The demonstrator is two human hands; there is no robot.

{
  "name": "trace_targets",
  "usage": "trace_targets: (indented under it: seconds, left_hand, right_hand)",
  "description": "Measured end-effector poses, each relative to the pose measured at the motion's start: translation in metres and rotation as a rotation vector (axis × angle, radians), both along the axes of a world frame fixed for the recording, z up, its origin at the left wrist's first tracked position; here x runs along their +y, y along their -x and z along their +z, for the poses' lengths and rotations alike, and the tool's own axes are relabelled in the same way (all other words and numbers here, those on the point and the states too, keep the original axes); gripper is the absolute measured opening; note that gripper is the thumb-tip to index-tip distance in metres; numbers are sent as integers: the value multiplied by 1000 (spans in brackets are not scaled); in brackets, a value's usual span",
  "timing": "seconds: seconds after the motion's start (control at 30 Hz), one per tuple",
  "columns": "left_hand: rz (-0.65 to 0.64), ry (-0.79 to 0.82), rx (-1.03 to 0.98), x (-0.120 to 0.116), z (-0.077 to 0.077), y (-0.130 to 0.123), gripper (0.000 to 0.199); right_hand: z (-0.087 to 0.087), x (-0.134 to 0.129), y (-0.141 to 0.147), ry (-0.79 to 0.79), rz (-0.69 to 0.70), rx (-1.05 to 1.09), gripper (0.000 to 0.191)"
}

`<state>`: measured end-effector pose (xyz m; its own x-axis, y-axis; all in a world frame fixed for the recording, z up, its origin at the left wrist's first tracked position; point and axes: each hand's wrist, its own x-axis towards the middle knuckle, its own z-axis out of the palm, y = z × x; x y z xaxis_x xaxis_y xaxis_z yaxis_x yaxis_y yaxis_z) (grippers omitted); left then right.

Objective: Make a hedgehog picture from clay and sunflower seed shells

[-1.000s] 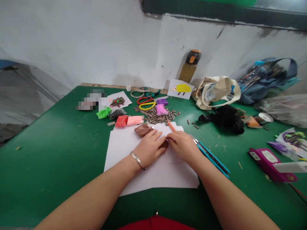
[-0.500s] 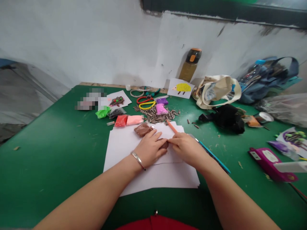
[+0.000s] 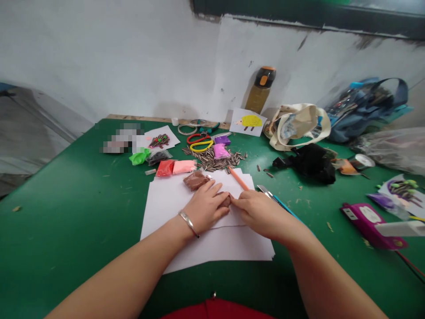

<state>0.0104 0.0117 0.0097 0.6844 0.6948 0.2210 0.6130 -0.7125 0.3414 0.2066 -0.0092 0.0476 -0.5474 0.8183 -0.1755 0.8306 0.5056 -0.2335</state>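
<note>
A small lump of brown modelling clay (image 3: 226, 200) lies on white paper sheets (image 3: 212, 252), partly hidden by my fingers. My left hand (image 3: 206, 207) presses on the lump from the left, and the fingertips of my right hand (image 3: 257, 213) close on it from the right. A bag of brown clay (image 3: 195, 180) lies just beyond my left hand. An orange pencil (image 3: 238, 178) rests on the paper beyond my right hand. Past my right fingers, a blue-handled craft knife (image 3: 270, 195) lies on the green table (image 3: 76, 221), its far end hidden behind my right arm.
Beyond the paper lie red and pink clay packs (image 3: 175, 167), a heap of sunflower seeds (image 3: 214, 161), and scissors (image 3: 199, 138). A black cloth (image 3: 312, 164), a canvas bag (image 3: 299, 126), and a purple pouch (image 3: 368, 226) sit to the right. The table's left edge and a wall bound the workspace.
My right hand has slid a little down and right, now covering more of the blue knife. The brown lump shows more between my hands, and the whole view has tilted slightly.
</note>
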Motion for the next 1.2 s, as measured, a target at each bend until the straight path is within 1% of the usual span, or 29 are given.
trace_targets:
  seconds: [0.1,0.17,0.23,0.37,0.47,0.57,0.67,0.73,0.87,0.93,1.07,1.2]
  left_hand:
    - [-6,10,-4,0,1,0,29]
    - [-12,16,-5,0,2,0,28]
    - [-15,17,-7,0,2,0,28]
    - [-5,13,-7,0,1,0,30]
    - [5,10,6,-1,-1,0,33]
    - [8,14,25,-1,-1,0,34]
    - [1,16,39,-1,-1,0,35]
    - [3,16,44,-1,-2,0,35]
    - [3,11,40,-1,-2,0,37]
    - [-2,13,28,0,-1,0,36]
    - [-29,47,14,0,4,0,31]
    - [-10,77,20,1,4,0,33]
  right_hand:
    - [1,3,-4,43,-68,64,27]
    - [1,5,-6,45,-113,68,29]
    - [1,5,-7,52,-122,46,28]
    - [0,3,-5,38,-62,-40,25]
    - [0,-3,-2,-30,-19,-120,27]
    - [-1,-10,2,-106,-7,-170,33]
    - [-2,-16,7,-128,18,-173,27]
    - [-2,-18,9,-120,40,-158,23]
    - [1,-15,6,-64,57,-106,22]
    - [4,-11,2,-14,32,-68,23]
    - [7,-4,-4,31,-97,20,30]
    - [4,-2,-2,28,-92,-1,33]
